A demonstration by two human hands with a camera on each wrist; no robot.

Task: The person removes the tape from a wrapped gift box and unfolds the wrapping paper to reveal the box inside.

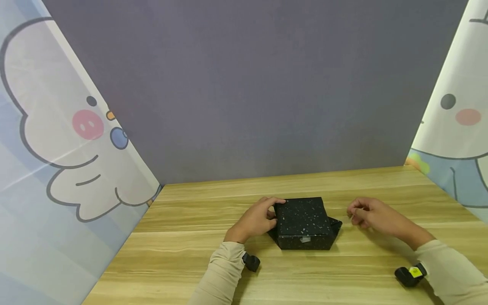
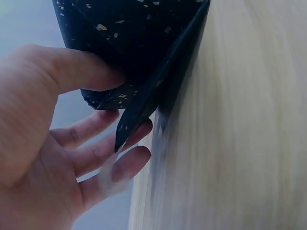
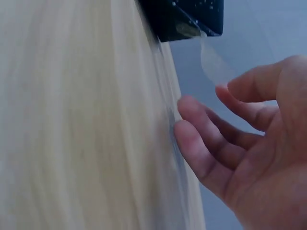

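A box wrapped in black speckled paper [image 1: 303, 216] lies on the wooden table. My left hand [image 1: 257, 218] grips its left end, the index finger at the far top corner and the thumb against the end face. In the left wrist view, a pointed paper flap [image 2: 144, 103] sticks out there, with a clear strip [image 2: 112, 177] at its tip near the other fingers. To the right of the box, my right hand [image 1: 371, 216] pinches a strip of clear tape [image 3: 213, 62] between thumb and index finger. That tape runs to the tip of the right paper flap [image 1: 335, 225].
A small shiny piece of tape [image 1: 305, 239] sits on the box's front face. Around the box spreads the wooden table [image 1: 171, 254]. A grey panel [image 1: 244, 93] rises behind it, and cartoon-printed sheets [image 1: 49, 127] hang at both sides.
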